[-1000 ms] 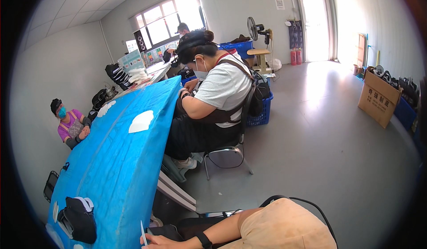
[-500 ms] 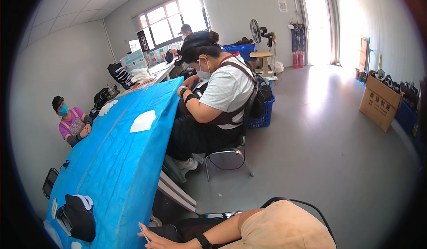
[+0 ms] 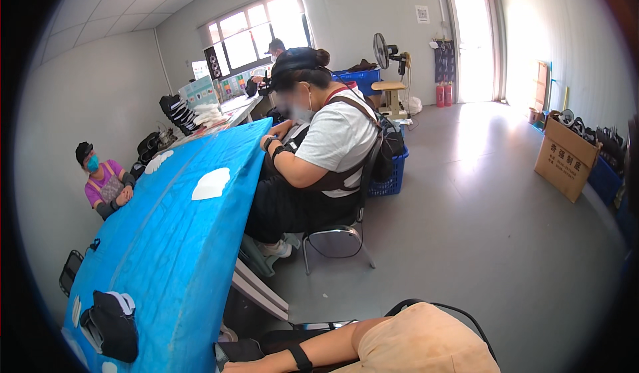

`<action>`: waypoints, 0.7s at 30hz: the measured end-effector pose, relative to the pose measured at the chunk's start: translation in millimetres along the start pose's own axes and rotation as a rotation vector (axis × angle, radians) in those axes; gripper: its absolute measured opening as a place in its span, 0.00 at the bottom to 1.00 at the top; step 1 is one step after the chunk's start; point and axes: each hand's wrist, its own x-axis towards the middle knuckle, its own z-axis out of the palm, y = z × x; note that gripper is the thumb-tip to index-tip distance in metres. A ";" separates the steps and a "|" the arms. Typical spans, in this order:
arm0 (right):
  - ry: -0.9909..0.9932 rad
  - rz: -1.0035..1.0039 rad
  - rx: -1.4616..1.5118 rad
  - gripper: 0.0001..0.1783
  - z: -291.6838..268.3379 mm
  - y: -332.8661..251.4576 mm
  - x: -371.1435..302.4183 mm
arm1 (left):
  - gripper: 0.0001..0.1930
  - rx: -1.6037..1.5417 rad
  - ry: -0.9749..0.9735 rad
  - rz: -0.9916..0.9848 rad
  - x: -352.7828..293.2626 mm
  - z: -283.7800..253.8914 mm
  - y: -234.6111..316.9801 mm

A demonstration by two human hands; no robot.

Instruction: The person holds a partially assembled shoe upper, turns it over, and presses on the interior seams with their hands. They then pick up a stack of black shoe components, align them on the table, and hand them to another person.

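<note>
Long table with wrinkled blue cover. On it we distinguish a black bundle at the near end, a white pad to its left, a white scrap cut off below, and, farther along, two flat white sheets.

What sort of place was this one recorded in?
Probably a small workshop, perhaps for hand assembly: a long blue-covered table bears flat white pieces, a seated co-worker bends forward at its edge, and a large cardboard box stands toward the wall.
</note>
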 end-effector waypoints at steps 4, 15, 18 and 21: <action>-0.103 -0.088 -0.069 0.32 -13.1 -7.1 -1.1 | 0.67 0.168 -0.078 -0.041 -9.4 -5.5 -20.3; -0.087 -0.135 -0.088 0.26 -14.0 -31.1 0.1 | 0.64 0.196 0.017 0.039 -18.0 -4.3 -31.3; 0.031 -0.074 -0.104 0.24 -3.8 -22.6 -2.1 | 0.60 0.244 0.042 0.010 -21.6 -7.6 -41.5; 0.159 0.064 -0.143 0.24 12.7 -6.9 -1.2 | 0.58 -0.022 0.105 -0.059 -14.7 -3.4 -37.2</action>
